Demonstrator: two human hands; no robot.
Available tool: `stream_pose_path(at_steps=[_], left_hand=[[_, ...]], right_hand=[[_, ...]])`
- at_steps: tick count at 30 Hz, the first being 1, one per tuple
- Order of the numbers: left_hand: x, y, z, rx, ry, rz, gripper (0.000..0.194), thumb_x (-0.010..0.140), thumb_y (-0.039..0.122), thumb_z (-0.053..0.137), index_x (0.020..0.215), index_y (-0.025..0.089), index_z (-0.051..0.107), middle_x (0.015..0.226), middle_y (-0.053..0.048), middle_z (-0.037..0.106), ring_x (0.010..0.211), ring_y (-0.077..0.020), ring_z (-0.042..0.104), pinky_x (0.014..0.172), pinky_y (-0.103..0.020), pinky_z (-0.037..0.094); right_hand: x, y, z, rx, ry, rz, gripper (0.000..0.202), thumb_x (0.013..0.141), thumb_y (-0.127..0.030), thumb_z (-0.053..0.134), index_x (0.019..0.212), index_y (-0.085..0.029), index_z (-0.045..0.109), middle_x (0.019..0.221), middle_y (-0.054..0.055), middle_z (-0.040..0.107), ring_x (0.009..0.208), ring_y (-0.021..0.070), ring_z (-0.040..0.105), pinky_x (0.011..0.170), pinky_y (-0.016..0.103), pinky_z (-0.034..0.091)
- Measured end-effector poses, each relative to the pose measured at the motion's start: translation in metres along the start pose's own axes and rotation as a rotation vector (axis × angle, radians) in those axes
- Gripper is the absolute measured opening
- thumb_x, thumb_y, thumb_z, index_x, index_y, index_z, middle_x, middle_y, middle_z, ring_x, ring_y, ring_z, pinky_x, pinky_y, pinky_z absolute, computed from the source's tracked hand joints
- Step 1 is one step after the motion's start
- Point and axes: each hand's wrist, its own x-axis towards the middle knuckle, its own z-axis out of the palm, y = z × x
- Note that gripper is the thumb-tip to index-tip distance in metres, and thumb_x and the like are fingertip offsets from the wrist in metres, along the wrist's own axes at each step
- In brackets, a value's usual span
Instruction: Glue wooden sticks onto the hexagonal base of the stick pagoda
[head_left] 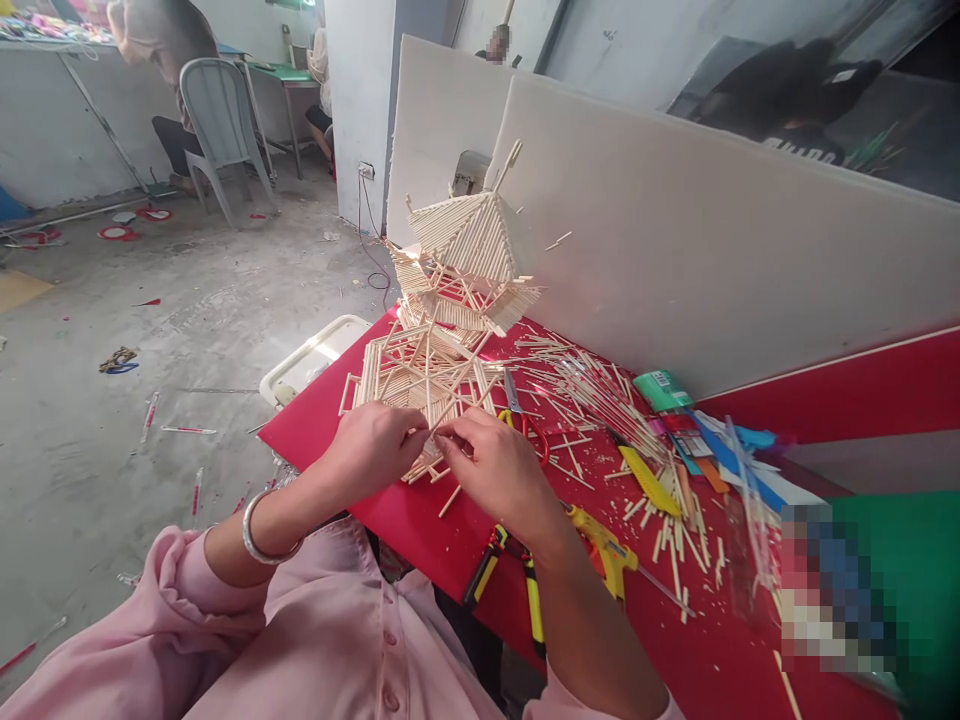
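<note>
A pagoda-like model of thin pale wooden sticks [472,240] stands on the red table [300,430], with a peaked roof at the top and an open stick frame [397,360] nearer to me. My left hand [379,445] and my right hand [487,460] meet at the near edge of this frame. The fingertips of both hands are pinched close together. Whatever lies between them is too small to make out. A loose stick end [450,500] juts out below my right fingers.
Right of the model lie many loose sticks [592,390], scissors [512,390], a yellow knife [649,480], a yellow glue gun [611,555] and black-yellow pliers [487,565]. A white panel [675,240] rises behind. People sit at the back left near a grey chair [217,110].
</note>
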Motion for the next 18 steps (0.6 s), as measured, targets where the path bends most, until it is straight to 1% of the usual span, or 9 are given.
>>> stream_pose_path(at_steps=[4,10,18], left_hand=[[0.0002,0.0007,-0.0008,-0.057,-0.008,0.0,0.025,0.086,0.027,0.05,0.075,0.021,0.072,0.055,0.001,0.057,0.052,-0.0108,0.042,0.052,-0.025,0.023],[0.0004,0.0036,-0.0056,-0.097,-0.005,0.0,0.025,0.084,0.026,0.052,0.071,0.02,0.073,0.049,0.002,0.051,0.048,-0.0095,0.034,0.052,-0.024,0.023],[0.0013,0.0005,-0.0042,-0.105,-0.005,0.035,0.026,0.084,0.027,0.052,0.071,0.02,0.073,0.048,0.003,0.05,0.047,-0.0093,0.033,0.051,-0.024,0.024]], right_hand=[[-0.0042,0.0018,0.0031,0.018,0.039,-0.004,0.014,0.092,-0.024,0.057,0.09,-0.023,0.071,0.088,0.002,0.066,0.077,0.0154,0.062,0.064,0.026,0.039],[-0.007,0.003,0.0051,0.011,0.083,-0.05,0.016,0.093,-0.024,0.056,0.092,-0.024,0.072,0.087,0.003,0.065,0.081,0.0169,0.062,0.067,0.027,0.041],[-0.0088,0.0063,0.0075,0.037,0.092,-0.076,0.018,0.094,-0.025,0.054,0.096,-0.023,0.072,0.088,0.004,0.066,0.085,0.0173,0.062,0.072,0.026,0.044]])
